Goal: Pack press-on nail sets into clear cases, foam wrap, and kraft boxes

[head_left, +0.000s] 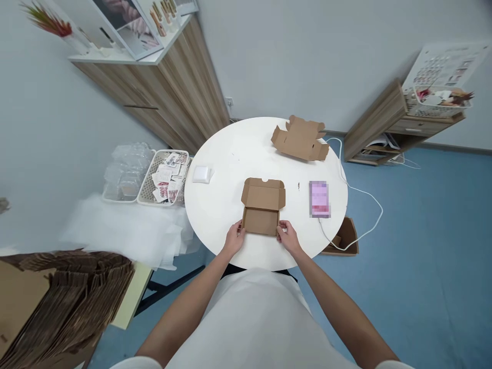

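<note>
A small brown cardboard mailer box (262,207) stands on the round white table (226,200) with its lid tilted open away from me. My left hand (234,237) grips the box's near left corner with its fingers curled on the wall. My right hand (287,236) pinches the near right corner the same way. A flat unfolded cardboard blank (300,139) lies at the table's far side. A phone (319,199) with a white cable (361,192) lies to the right of the box. A small white pad (202,174) lies to the left.
A white basket of printed cards (166,178) and clear plastic trays (125,171) stand on a low cloth-covered surface at left. Stacked flat cardboard (57,302) lies at lower left. A cardboard box (346,238) sits on the blue floor. Wooden cabinets (169,97) line the wall.
</note>
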Demonstrator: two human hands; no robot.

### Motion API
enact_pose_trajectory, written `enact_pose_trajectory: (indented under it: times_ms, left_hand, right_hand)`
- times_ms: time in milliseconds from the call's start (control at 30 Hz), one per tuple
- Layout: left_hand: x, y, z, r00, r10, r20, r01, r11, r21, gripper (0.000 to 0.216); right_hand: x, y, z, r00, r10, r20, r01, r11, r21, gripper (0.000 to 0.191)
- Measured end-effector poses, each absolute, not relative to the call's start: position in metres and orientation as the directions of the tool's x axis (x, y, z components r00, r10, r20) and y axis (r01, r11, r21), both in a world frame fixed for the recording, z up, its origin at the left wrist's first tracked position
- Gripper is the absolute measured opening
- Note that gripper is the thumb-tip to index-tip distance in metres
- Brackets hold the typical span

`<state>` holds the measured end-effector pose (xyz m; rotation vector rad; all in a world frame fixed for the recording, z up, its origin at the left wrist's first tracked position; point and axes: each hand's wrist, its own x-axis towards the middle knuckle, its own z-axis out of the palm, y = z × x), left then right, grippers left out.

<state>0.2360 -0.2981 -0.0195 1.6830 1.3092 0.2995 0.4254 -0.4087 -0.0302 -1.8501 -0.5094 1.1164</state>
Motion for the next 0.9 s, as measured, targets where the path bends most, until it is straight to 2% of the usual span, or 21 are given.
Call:
enact_pose_trajectory:
  times_ms: [133, 233, 433, 567, 667, 767, 900]
  left_hand:
    - [0.238, -0.295, -0.02, 0.42, 0.847, -0.326, 0.577, 0.028, 0.816, 0.041]
    - [0.238, -0.294, -0.021, 0.43, 0.838, -0.335, 0.565, 0.04, 0.824, 0.043]
    - [0.207, -0.272, -0.019, 0.435, 0.831, -0.347, 0.544, 0.064, 0.836, 0.043]
    - [0.167, -0.208, -0.017, 0.324, 0.921, -0.217, 0.559, -0.001, 0.829, 0.041]
    - [0.148, -0.142, -0.018, 0.181, 0.969, -0.168, 0.604, 0.026, 0.797, 0.049]
    - [0.146, -0.083, -0.021, 0.187, 0.967, -0.171, 0.655, 0.006, 0.755, 0.056]
    - [0.158, -0.036, -0.025, 0.187, 0.957, -0.223, 0.742, 0.012, 0.671, 0.054]
  right_hand:
    - [0.427, -0.404, -0.028, 0.51, 0.699, -0.502, -0.106, -0.528, -0.843, 0.036]
    - [0.43, -0.402, -0.021, 0.551, 0.69, -0.469, -0.025, -0.548, -0.836, 0.039]
    - [0.418, -0.397, 0.016, 0.796, 0.563, -0.22, 0.115, -0.498, -0.859, 0.045]
    - [0.378, -0.355, 0.05, 0.75, 0.646, -0.141, 0.163, -0.387, -0.908, 0.044]
    - [0.342, -0.294, 0.059, 0.577, 0.782, -0.237, 0.173, -0.4, -0.9, 0.041]
    - [0.313, -0.223, 0.043, 0.432, 0.816, -0.385, 0.099, -0.467, -0.878, 0.042]
    - [0.298, -0.148, 0.0, 0.508, 0.733, -0.452, -0.007, -0.522, -0.853, 0.046]
